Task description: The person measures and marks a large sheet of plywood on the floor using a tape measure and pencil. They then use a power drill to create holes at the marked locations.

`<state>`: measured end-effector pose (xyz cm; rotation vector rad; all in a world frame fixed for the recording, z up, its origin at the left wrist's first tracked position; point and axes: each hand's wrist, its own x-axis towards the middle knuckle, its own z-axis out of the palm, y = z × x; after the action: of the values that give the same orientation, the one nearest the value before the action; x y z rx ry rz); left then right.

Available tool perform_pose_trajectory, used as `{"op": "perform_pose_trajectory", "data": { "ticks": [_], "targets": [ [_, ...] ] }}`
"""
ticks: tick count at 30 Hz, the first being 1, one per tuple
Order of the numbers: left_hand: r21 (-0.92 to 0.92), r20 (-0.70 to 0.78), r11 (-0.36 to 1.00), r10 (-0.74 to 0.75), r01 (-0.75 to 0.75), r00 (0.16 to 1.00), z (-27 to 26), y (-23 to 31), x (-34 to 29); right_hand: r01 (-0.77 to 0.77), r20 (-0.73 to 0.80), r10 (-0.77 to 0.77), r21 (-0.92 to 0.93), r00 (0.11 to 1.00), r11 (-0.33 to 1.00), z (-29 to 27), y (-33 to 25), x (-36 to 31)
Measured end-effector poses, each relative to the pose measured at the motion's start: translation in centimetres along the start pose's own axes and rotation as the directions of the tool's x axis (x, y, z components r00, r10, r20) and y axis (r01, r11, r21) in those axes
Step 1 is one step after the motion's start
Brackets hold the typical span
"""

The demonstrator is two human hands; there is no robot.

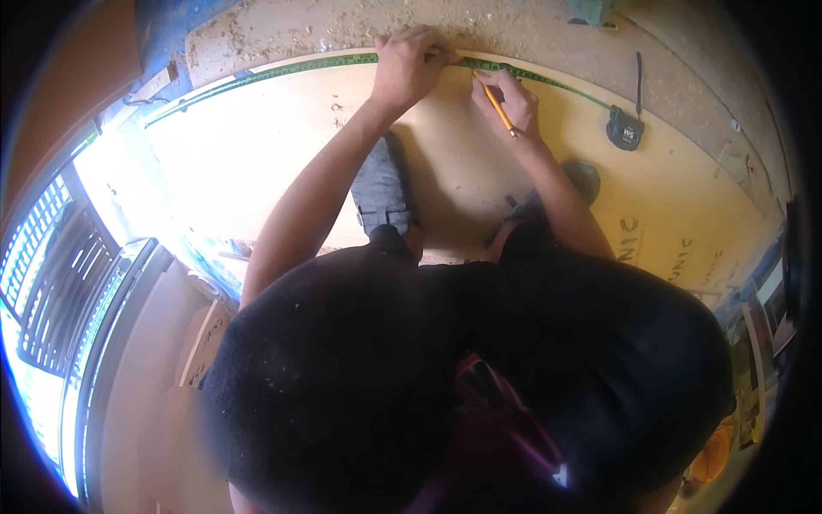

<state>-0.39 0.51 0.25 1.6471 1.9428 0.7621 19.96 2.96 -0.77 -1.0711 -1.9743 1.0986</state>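
Note:
A pale plywood sheet lies under my feet, with a green tape measure blade stretched along its far edge. My left hand is on the blade near its middle, fingers bent over the board's edge and thumb pointing right. Just to the right, my right hand pinches a yellow pencil, its tip touching or close to the board beside the blade. At the right end of the blade, the black tape measure case rests on the sheet, a dark wrist strap trailing from it.
My shoes stand on the plywood below my hands. Wood shavings litter the brownish surface beyond the far edge. At left, bright light falls beside a slatted grille. More boards lean at lower left, and assorted items crowd the right.

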Motion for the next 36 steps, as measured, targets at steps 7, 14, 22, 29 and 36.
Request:
{"op": "perform_pose_trajectory", "data": {
  "ticks": [7,14,22,29,36],
  "targets": [
    [-0.031,-0.02,0.999,0.015,-0.016,1.0,0.19,-0.13,0.03,0.05,-0.02,-0.049,0.012,0.999,0.999,0.1,0.33,0.0],
    [-0.024,-0.022,1.0,0.011,-0.011,1.0,0.18,-0.13,0.03,0.055,-0.015,-0.055,0.005,0.998,0.998,0.06,0.39,0.02],
    [-0.036,-0.023,0.999,0.0,-0.001,1.0,0.14,-0.03,0.04,0.06,-0.008,-0.06,0.006,0.998,0.998,0.05,0.33,0.07],
    [-0.02,-0.018,1.0,0.0,-0.001,1.0,0.15,-0.01,0.06,0.034,-0.021,-0.034,0.014,0.999,0.999,0.14,0.29,0.03],
    [-0.04,-0.017,0.999,0.004,-0.005,1.0,0.11,-0.06,-0.02,0.063,-0.026,-0.063,-0.016,0.998,0.998,0.18,0.64,-0.04]
  ]
}}
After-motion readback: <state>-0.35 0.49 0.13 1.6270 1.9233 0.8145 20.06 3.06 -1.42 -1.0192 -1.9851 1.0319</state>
